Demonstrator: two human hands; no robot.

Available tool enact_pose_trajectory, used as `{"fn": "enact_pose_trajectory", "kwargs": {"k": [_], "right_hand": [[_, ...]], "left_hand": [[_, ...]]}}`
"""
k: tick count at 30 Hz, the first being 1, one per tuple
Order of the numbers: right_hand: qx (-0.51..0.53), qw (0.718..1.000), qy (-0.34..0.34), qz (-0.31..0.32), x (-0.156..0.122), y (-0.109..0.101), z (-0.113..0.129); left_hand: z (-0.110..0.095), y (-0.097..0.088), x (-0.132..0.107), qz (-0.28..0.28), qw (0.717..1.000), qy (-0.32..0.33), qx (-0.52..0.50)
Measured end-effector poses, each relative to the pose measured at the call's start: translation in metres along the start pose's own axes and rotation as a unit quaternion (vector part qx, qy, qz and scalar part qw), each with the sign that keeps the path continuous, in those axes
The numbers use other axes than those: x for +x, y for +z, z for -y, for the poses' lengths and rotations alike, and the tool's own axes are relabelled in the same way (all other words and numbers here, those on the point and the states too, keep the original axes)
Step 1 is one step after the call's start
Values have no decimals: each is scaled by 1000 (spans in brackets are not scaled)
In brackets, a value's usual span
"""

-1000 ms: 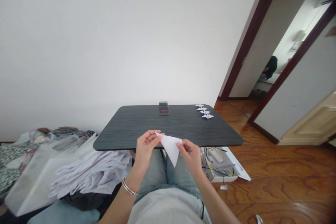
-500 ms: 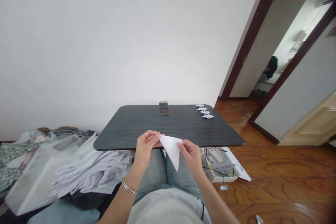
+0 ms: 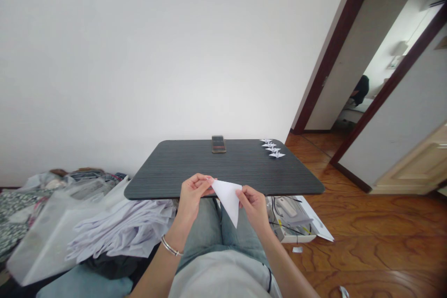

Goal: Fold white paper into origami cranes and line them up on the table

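above the dark table (image 3: 174, 172), both hands still pinch the white paper triangle (image 3: 228, 198), barely shifted.

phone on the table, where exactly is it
In the head view the phone lies at the far edge of the dark table, about mid-width, left of the row of small folded paper cranes.

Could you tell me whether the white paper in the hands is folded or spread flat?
Folded: the white paper forms a triangle pinched at its corners.
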State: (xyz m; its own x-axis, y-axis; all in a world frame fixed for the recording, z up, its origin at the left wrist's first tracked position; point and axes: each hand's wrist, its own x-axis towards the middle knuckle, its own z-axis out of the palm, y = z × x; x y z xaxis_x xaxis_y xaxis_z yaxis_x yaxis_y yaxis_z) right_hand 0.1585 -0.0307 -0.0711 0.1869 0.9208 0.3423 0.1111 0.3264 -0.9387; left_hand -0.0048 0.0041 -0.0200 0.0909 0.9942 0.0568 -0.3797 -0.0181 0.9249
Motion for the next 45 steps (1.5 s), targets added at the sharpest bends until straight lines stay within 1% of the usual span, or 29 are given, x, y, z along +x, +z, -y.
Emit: {"fn": "enact_pose_trajectory", "kwargs": {"k": [4, 9, 12, 23, 30, 36, 38, 42, 45], "right_hand": [[0, 1000, -1, -3, 0, 0, 2], [17, 1000, -2, 4, 1, -1, 3], [27, 1000, 0, 8, 1, -1, 3], [20, 1000, -1, 7, 1, -1, 5], [8, 1000, -6, 9, 1, -1, 3], [18, 1000, 2, 7, 1, 0, 2], [32, 999, 8, 14, 2, 1, 0], [36, 998, 24, 51, 3, 4, -4], [20, 998, 24, 52, 4, 5, -5]], "left_hand": [[-2, -1, 0, 15, 1000, -7, 1], [-5, -3, 0, 53, 999, -1, -2], [-6, -5, 0, 61, 998, 0, -3], [-9, -1, -2, 31, 999, -12, -5], [-5, -2, 0, 6, 1000, 11, 13], [-3, -3, 1, 4, 999, 27, 29], [-4, -2, 0, 2, 999, 35, 35], [-3, 2, -1, -9, 997, 58, 42], [-1, 4, -2, 9, 998, 49, 46]]}}
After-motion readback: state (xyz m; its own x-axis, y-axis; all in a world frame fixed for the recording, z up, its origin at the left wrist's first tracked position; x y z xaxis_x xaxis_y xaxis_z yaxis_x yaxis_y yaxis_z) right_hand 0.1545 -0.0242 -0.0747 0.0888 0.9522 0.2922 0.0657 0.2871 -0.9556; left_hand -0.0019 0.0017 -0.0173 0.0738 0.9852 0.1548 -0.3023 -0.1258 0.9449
